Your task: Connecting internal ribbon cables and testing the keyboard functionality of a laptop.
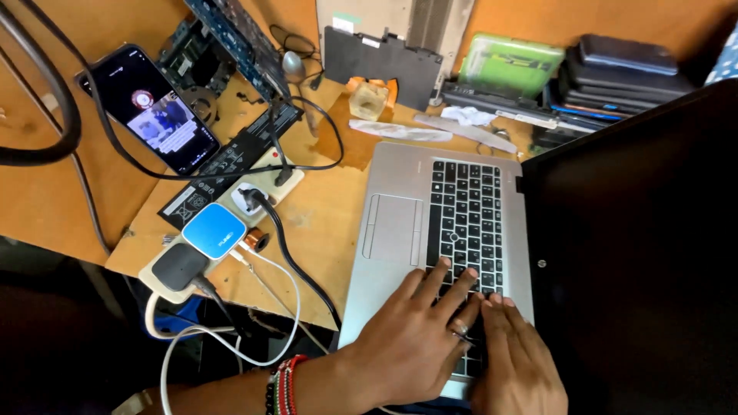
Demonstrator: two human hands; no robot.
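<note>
Laptop keyboard (465, 223) lies directly under our hands, its long axis running away from us up the picture, with the silver palm rest and touchpad (392, 227) to its left and the dark open screen (638, 253) rising at its right; the keys are black with pale legends, set in a silver laptop (400, 165) that sits on the orange-brown desk (323, 223). Our left hand (411, 338) rests flat with fingers spread over the nearer keys, a ring on one finger and beaded bands at the wrist; our right hand (515, 361) lies just beside it, fingers together on the keys, touching the left; neither grips anything. Both are equally near the keys. Further left, a power strip (223, 223) carries a blue adapter (214, 230) and a black plug (179, 267); a lit smartphone (157, 107) lies well apart, beyond it.
</note>
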